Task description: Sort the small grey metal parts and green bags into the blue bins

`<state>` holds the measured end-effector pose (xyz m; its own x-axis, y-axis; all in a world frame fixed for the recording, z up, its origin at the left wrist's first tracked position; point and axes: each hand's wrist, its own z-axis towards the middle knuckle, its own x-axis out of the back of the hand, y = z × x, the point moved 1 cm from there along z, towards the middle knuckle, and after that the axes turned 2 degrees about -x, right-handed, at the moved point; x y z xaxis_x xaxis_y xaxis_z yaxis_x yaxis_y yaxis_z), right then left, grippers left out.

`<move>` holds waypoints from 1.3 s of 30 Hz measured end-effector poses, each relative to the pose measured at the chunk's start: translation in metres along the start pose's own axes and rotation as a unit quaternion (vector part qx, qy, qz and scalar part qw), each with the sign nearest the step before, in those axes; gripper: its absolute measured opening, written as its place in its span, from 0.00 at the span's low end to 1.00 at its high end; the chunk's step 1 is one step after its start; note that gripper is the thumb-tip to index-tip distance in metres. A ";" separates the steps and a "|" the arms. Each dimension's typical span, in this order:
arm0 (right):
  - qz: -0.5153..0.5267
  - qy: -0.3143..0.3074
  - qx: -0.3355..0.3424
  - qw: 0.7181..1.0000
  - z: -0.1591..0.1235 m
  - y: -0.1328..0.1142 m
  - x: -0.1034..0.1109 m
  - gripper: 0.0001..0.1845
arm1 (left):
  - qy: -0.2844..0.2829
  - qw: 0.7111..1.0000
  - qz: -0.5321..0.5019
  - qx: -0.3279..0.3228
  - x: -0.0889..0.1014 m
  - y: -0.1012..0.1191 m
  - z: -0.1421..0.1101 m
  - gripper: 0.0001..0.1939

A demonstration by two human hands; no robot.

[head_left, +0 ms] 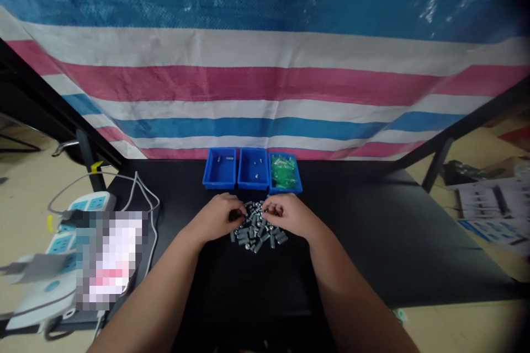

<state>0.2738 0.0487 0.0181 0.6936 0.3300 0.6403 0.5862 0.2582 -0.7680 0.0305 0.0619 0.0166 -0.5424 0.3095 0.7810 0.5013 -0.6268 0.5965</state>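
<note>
Grey metal fittings [259, 229], where are they sitting, mate?

Loose heap on the black table [372, 242], just near of three blue bins [253, 170], pieces pointing every which way.

Which hand's closer?

About even. Left hand [217, 216] curled narrow at the heap's left edge, right hand [287, 215] narrow at its far right. Can't tell if either's holding one.

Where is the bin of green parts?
In the head view, the blue bin is rightmost of three at the far edge of the table, beside the middle bin, just beyond the right hand.
</note>
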 end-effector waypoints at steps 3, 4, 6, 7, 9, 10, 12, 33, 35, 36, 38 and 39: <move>-0.070 -0.016 0.012 0.997 0.002 -0.005 -0.007 0.05 | 0.006 1.000 0.000 0.009 -0.004 -0.003 0.000 0.07; -0.088 -0.013 0.016 0.996 0.003 -0.006 -0.010 0.05 | 0.009 1.000 0.000 0.012 -0.004 -0.004 0.000 0.07; -0.110 -0.006 0.024 0.994 0.005 -0.008 -0.012 0.05 | 0.013 1.000 0.002 0.018 -0.005 -0.005 -0.001 0.05; -0.115 -0.004 0.027 0.993 0.005 -0.008 -0.013 0.06 | 0.014 1.000 0.002 0.020 -0.005 -0.005 -0.001 0.05; -0.120 -0.007 0.034 0.992 0.005 -0.007 -0.013 0.06 | 0.016 1.000 0.000 0.022 -0.004 -0.005 -0.002 0.04; -0.121 -0.010 0.035 0.992 0.004 -0.006 -0.012 0.05 | 0.016 1.000 -0.003 0.023 -0.003 -0.004 -0.002 0.04; -0.124 -0.015 0.030 0.992 0.003 -0.004 -0.011 0.04 | 0.019 0.999 -0.013 0.031 -0.001 -0.003 -0.002 0.04; 0.263 0.184 0.000 0.947 0.011 -0.005 -0.019 0.22 | 0.056 0.988 -0.123 0.069 0.004 0.006 -0.001 0.07; 0.202 0.178 0.010 0.963 0.010 -0.007 -0.020 0.16 | 0.066 0.985 -0.142 0.072 0.003 0.007 -0.001 0.06; 0.172 0.161 0.016 0.972 0.010 -0.008 -0.020 0.14 | 0.071 0.983 -0.155 0.072 0.002 0.007 0.000 0.06; 0.138 0.114 0.025 0.984 0.009 -0.010 -0.024 0.13 | 0.082 0.976 -0.191 0.070 0.000 0.008 0.001 0.08; 0.139 0.092 0.027 0.986 0.009 -0.011 -0.026 0.13 | 0.086 0.971 -0.212 0.071 -0.001 0.008 0.001 0.09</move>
<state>0.2457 0.0455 0.0093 0.8913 0.2249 0.3938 0.3440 0.2304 -0.9103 0.0364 0.0572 0.0207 -0.8187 0.3862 0.4250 0.2896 -0.3615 0.8863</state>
